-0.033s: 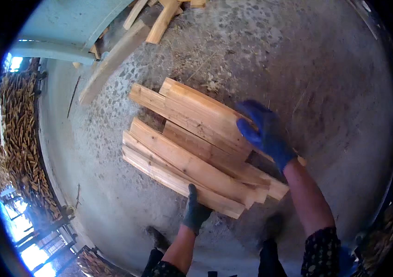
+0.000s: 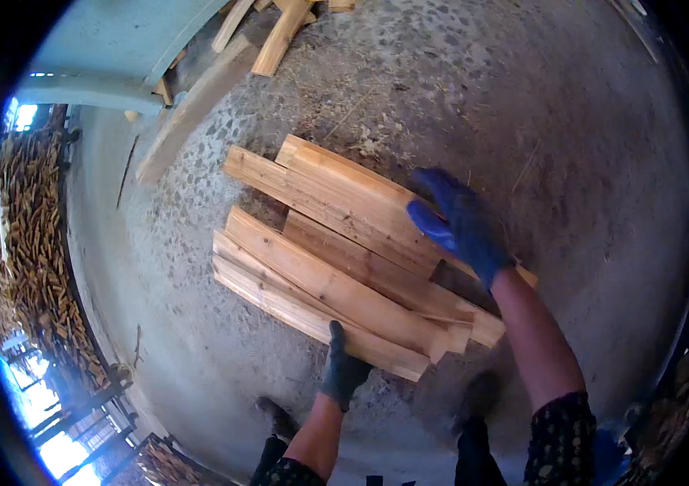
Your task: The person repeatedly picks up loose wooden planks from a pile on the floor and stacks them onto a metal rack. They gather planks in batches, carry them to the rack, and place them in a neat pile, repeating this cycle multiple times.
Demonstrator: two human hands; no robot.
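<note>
Several sawn wooden boards lie side by side at a slant on the floor before me, some overlapping. My left hand, in a dark green glove, grips the nearest board at its near edge. Its thumb rests on top while the fingers pass out of sight underneath. Over the right end of the farthest board is my right hand, in a blue glove. The thumb and fingers are spread apart, with the thumb over the wood and the fingers beyond the far edge. Whether they touch it I cannot tell.
A long thick plank lies at the far left beside a pale blue curved panel. Loose wood offcuts are at the top. Stacked wood lines the left side. My shoes stand close to the boards.
My right hand has shifted slightly left and its fingers show more sharply, still spread. The left hand keeps its grip; the boards have barely moved.
</note>
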